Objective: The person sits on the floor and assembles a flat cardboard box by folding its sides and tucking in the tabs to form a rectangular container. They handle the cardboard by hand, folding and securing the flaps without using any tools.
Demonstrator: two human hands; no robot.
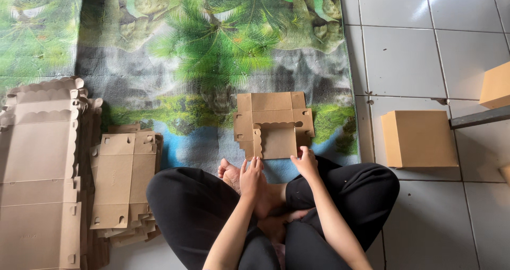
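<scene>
A flat brown cardboard box blank (273, 122) with a scalloped flap lies on the printed mat in front of my crossed legs. My left hand (250, 177) touches its near edge with fingers together and pointing forward. My right hand (306, 163) presses on the blank's near right corner. Neither hand has lifted the blank off the mat.
A tall stack of larger flat blanks (40, 169) and a smaller stack (125, 180) lie at my left. A folded brown box (418, 138) sits on the grey tiles at right, another box (496, 85) behind a dark bar (479, 117). The jungle-print mat (212, 47) covers the floor ahead.
</scene>
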